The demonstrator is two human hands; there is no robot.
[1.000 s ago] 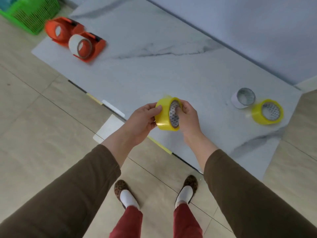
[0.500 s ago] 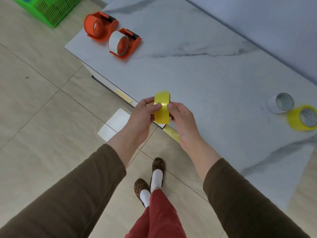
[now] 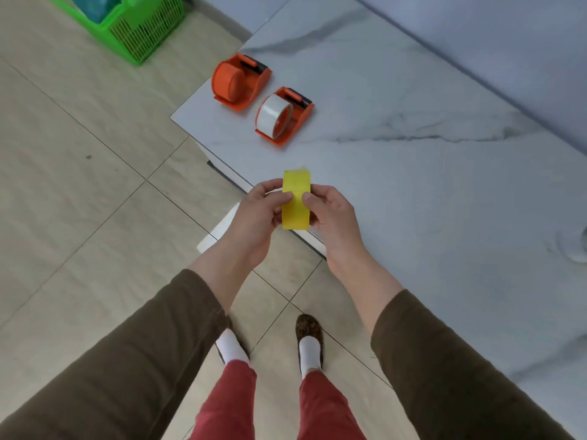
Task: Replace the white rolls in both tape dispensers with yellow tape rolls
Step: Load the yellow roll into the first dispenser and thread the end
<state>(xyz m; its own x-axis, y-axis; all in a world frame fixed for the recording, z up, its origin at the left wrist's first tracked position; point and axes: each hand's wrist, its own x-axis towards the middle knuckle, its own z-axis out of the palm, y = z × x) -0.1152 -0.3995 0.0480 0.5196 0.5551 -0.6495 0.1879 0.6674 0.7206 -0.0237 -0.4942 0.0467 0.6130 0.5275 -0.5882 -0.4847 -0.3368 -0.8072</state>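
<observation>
I hold a yellow tape roll (image 3: 296, 203) edge-on over the table's front edge, my left hand (image 3: 259, 214) and my right hand (image 3: 330, 217) gripping it from either side. Two orange tape dispensers stand at the table's far left corner. The nearer dispenser (image 3: 286, 117) carries a white roll (image 3: 273, 117). The farther dispenser (image 3: 239, 81) shows only its orange hub, with no roll on it.
The grey marble-patterned table (image 3: 428, 185) runs to the right. A white object (image 3: 576, 246) is cut off by the right edge. A green plastic basket (image 3: 133, 25) stands on the tiled floor at the top left. My feet are below, on the tiles.
I have stepped left toward the dispensers, which now sit nearer the centre. The yellow roll has turned from showing its core to edge-on. The loose white and yellow rolls have slid out of view.
</observation>
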